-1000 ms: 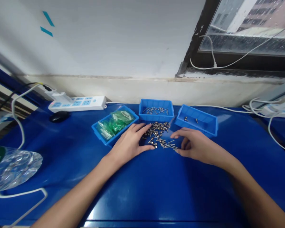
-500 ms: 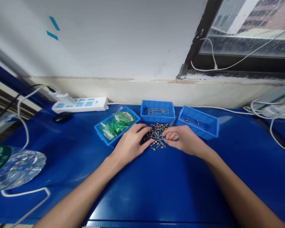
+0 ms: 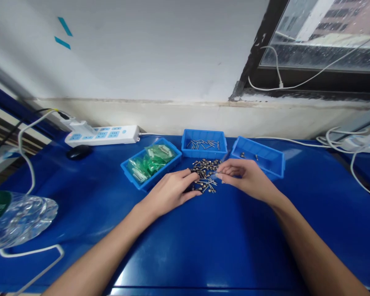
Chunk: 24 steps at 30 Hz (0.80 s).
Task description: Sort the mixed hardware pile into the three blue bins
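A loose pile of small metal screws (image 3: 207, 166), some with wide brassy heads and some thin and silvery, lies on the blue table (image 3: 185, 246). My left hand (image 3: 174, 190) rests at the pile's left side with fingers apart, its fingertips touching the screws. At the right side, the thumb and fingers of my right hand (image 3: 246, 176) pinch together on a thin silvery screw, mostly hidden by the fingertips. Behind the pile, a blue bin (image 3: 204, 153) holds several thin silvery screws. Another blue bin (image 3: 273, 162), right of it, has a few brassy-headed screws inside.
Left of the pile, a tilted blue bin (image 3: 127, 172) contains green and clear plastic packets (image 3: 154, 161). A white power strip (image 3: 111, 135), a black mouse (image 3: 79, 152) and a large water bottle (image 3: 27, 218) stand further left. White cables (image 3: 329, 139) run along the wall.
My right hand has lifted slightly and turned, with a thin screw now between its fingertips. My left hand has shifted slightly downward over the pile's left edge.
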Each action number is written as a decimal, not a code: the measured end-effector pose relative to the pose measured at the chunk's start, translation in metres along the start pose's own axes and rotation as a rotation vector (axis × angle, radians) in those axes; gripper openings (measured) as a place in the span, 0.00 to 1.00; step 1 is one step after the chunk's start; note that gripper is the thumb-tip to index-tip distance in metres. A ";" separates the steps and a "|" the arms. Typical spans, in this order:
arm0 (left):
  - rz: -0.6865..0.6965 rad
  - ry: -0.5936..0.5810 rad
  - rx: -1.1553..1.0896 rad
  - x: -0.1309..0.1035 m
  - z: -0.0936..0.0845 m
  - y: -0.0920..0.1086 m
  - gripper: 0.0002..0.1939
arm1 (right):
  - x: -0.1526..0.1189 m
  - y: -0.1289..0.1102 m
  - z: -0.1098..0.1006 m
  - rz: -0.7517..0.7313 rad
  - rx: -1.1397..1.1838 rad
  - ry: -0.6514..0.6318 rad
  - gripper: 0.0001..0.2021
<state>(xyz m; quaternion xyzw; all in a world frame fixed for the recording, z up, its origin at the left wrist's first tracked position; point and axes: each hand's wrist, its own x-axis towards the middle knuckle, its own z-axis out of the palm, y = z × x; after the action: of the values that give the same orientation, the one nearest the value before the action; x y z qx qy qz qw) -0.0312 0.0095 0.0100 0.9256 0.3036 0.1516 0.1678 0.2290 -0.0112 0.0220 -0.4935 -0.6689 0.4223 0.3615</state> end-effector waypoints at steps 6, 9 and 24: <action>-0.007 -0.046 -0.076 0.000 -0.012 0.004 0.04 | 0.016 -0.020 -0.003 -0.008 0.154 0.194 0.15; -0.011 -0.061 -0.105 0.000 -0.015 0.005 0.02 | 0.027 -0.027 -0.007 -0.009 0.218 0.298 0.27; -0.063 -0.043 -0.074 0.001 -0.014 0.008 0.06 | 0.000 0.009 0.035 -0.060 0.215 0.300 0.09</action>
<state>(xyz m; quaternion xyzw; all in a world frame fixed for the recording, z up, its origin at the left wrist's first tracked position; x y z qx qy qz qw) -0.0319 0.0070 0.0254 0.9116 0.3234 0.1375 0.2132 0.2002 -0.0173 0.0006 -0.4891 -0.5730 0.4021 0.5203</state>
